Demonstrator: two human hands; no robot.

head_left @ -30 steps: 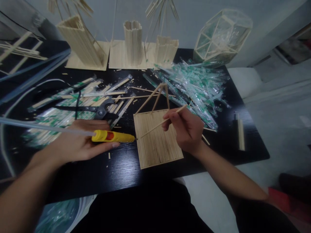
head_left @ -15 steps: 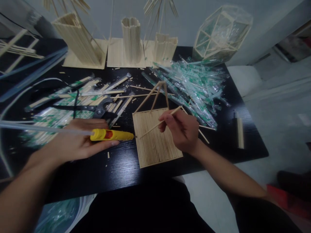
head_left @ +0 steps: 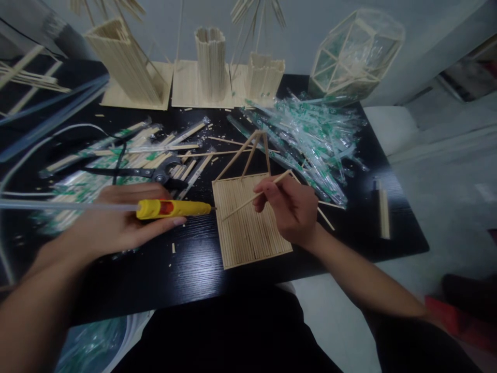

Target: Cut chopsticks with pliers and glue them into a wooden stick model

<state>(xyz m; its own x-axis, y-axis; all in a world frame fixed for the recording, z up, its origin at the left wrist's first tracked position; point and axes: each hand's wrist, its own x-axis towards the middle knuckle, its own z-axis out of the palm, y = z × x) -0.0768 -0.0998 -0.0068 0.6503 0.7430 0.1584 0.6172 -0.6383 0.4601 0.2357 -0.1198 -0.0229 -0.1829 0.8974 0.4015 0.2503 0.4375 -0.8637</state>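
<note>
My left hand (head_left: 128, 217) is closed round a yellow glue gun (head_left: 176, 208), its nozzle pointing right at the left edge of a square panel of wooden sticks (head_left: 244, 223). A clear glue stick (head_left: 70, 206) runs out of the gun's back end. Between the thumb and fingers of my right hand (head_left: 289, 207) is a thin wooden stick (head_left: 243, 206), slanting down to the left over the panel. Several sticks form a peaked frame (head_left: 256, 142) rising at the panel's far edge. My right hand hides part of the panel's right side.
Behind the panel lie pliers-like cutters (head_left: 159, 177), wrapped chopsticks (head_left: 97, 176) and a heap of clear-green wrappers (head_left: 310, 140). Stick-built towers (head_left: 212, 62) on bases line the back, beside a faceted clear case (head_left: 357, 57). A bucket (head_left: 124, 336) with wrappers stands below the front edge.
My left hand has moved the glue gun slightly left and up, so its nozzle sits a little higher along the panel's left edge. My right hand and its stick stay nearly still.
</note>
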